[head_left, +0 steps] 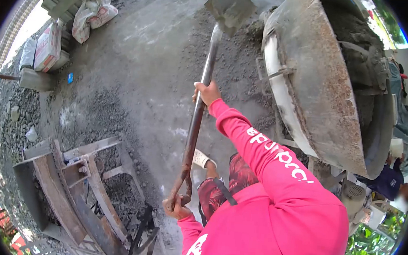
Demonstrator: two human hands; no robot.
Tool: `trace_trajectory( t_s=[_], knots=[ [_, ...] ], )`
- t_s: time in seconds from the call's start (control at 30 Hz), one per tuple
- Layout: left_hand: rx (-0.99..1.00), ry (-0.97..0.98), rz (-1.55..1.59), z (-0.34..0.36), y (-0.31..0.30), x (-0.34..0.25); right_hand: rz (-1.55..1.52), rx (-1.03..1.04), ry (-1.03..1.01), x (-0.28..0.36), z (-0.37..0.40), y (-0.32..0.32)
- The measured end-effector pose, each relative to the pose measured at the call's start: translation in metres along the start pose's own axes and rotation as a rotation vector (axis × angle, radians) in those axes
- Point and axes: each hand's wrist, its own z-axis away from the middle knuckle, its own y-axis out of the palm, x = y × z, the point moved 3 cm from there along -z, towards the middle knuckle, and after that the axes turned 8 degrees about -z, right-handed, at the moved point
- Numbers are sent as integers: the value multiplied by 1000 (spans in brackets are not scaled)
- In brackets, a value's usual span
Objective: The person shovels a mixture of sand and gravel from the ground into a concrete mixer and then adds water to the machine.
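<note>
A shovel point(198, 112) slants up the middle of the head view, its flat grey blade point(231, 7) at the top beside the mixer. My right hand point(207, 93) is wrapped round the middle of the metal shaft. At the lower end, my left hand point(177, 208) closes on the brown, forked handle grip. To the right of my right arm stands a large rusty, cement-crusted drum point(313, 74), which looks like a concrete mixer. Whether the blade bears any material is hard to make out.
Loose gravel and grey powder cover the ground point(137, 64). A metal frame point(84, 190) lies at the lower left. Paper sacks point(47, 48) and stacked concrete blocks point(63, 1) stand at the upper left. Another person point(385, 182) is partly visible at the right edge.
</note>
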Motion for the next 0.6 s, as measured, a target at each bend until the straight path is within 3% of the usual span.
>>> trace_trajectory(
  t_s=[0.1, 0.13, 0.17, 0.23, 0.3, 0.37, 0.43, 0.47, 0.5, 0.6],
  knots=[
    [-114, -132, -326, 17, -78, 13, 205, -113, 330, -192, 20, -8],
    [-281, -434, -37, 14, -81, -15, 211, -124, 500, -240, 44, -7],
    [-159, -366, -167, 10, -113, -8, 215, -145, 602, -293, 65, -8],
    [-192, -471, -194, -10, -146, -17, 197, -178, 803, -364, 108, 0],
    [-186, -556, -231, -41, -172, -4, 235, -162, 868, -431, 126, 1],
    [-104, -588, -226, -94, -155, 4, 415, -216, 890, -545, 117, -12],
    [18, -575, -325, -155, -118, 24, 660, -192, 850, -472, 74, -5],
    [47, -625, -323, -184, -95, 39, 536, -215, 888, -464, 44, -14],
    [30, -624, -343, -208, -54, 40, 528, -350, 765, -466, 8, -27],
    [302, -542, -318, -270, 77, 49, 399, -505, 651, -422, -117, -89]
  ],
)
